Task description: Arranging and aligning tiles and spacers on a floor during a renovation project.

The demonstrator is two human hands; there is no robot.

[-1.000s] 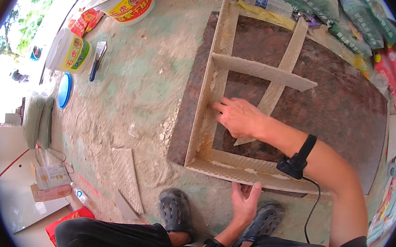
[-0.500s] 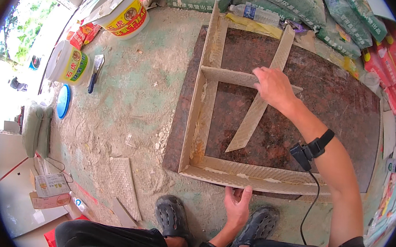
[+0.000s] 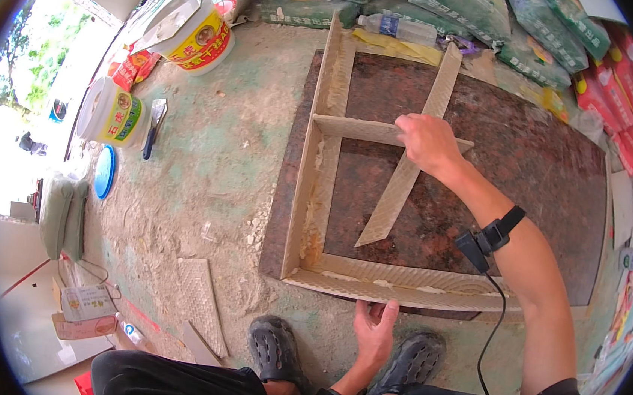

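Head view: right fingers, moved off the long strip, pinch the crosspiece; left fingers, parted, touch the near strip.

Plastic bottle beside green sacks

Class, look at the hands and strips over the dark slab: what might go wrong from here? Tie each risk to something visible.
1. The right hand grips the crosspiece near its free end, so a push there might shift where it meets the long strip.
2. The cable from the wrist device hangs across the front strip and could snag.
3. The diagonal strip lies under the crosspiece and might get knocked askew.
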